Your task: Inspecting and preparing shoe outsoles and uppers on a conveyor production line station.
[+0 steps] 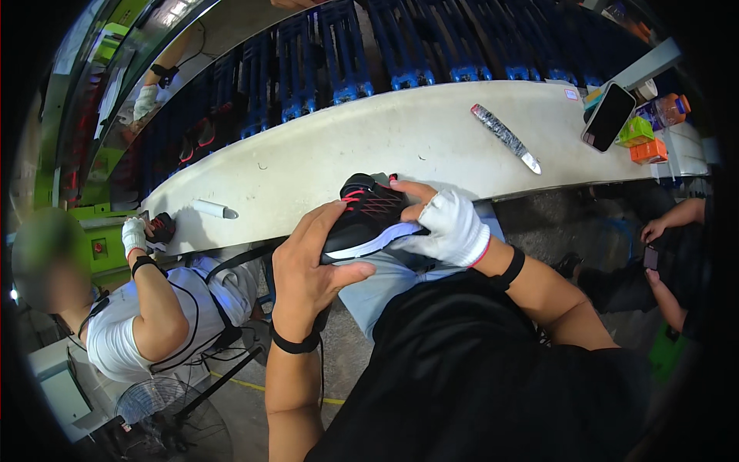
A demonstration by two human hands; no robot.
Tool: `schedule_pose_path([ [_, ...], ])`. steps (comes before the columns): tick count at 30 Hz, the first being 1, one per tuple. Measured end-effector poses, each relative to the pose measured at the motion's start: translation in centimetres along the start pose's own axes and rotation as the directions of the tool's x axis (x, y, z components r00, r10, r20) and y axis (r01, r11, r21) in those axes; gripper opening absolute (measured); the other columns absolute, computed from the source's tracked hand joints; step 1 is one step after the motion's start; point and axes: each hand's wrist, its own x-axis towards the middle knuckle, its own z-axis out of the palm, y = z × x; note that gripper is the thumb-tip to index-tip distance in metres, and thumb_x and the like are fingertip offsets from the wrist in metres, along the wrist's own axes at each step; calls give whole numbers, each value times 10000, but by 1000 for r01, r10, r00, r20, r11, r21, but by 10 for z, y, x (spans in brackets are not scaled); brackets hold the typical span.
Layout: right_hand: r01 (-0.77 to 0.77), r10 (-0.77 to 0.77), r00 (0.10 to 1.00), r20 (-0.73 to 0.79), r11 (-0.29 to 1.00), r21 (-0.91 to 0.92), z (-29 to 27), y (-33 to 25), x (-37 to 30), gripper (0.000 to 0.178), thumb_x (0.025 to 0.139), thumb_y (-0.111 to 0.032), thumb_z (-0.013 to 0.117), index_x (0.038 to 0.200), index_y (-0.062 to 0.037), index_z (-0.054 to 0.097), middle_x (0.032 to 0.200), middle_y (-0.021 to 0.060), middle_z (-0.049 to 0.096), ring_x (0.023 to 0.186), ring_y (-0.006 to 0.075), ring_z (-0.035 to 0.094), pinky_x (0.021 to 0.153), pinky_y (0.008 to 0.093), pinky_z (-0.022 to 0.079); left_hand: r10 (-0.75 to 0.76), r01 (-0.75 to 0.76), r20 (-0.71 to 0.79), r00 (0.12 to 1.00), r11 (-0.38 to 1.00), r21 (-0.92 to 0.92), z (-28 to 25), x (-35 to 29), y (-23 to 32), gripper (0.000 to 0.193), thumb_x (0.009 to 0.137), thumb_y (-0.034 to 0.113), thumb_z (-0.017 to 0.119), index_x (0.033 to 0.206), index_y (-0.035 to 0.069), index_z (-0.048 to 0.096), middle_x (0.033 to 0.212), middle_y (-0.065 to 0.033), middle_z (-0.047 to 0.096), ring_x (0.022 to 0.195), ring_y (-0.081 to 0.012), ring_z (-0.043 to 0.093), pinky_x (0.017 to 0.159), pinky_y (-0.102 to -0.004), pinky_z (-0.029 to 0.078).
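Between my hands is a black sneaker point(368, 219) with red laces and a white sole, held at the near edge of the pale worktable point(331, 146). Bare fingers of my left hand point(304, 258) lie along the shoe's left side, with the thumb under the sole. My right hand point(450, 227), in a white glove that leaves some fingertips bare, grips the other end near the shoe's opening. Farther right on the table lies a knife point(508, 138) with a wrapped handle and a short pale blade, touched by neither hand.
Blue slatted racks point(346, 58) run behind the table. At the far right are a phone point(610, 115), small green and orange boxes point(648, 150) and a bottle point(666, 112). A white tube-like piece point(214, 209) lies left. A co-worker point(146, 316) handles another shoe point(162, 229); another person holds a phone.
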Motion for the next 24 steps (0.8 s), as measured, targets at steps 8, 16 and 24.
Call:
schedule_pose_path([
  [8,-33,33,999,16,999,28,19,9,4,351,776,-338,940,934,-102,732,1351,90,776,928,330,761,825,457,598,-255,250,-18,967,957,-145,-5,-29,-14,721,798,329,953,1404,-1,746,1236,-261,793,1125,-389,789,985,-411,612],
  [16,178,-148,982,116,933,-312,28,-17,17,295,861,-354,829,1014,-115,748,1269,71,792,868,286,751,787,451,556,-392,342,221,893,910,233,6,-19,-21,1094,811,570,893,1560,-132,517,1072,-299,806,972,-458,809,845,-511,632],
  [24,131,-95,988,120,931,-341,15,-15,9,308,872,-333,832,1049,-98,739,1276,70,794,809,256,742,745,436,572,-388,326,250,887,910,257,-5,-18,12,1027,798,516,919,1549,-76,545,1162,-293,789,1051,-448,788,883,-502,624],
])
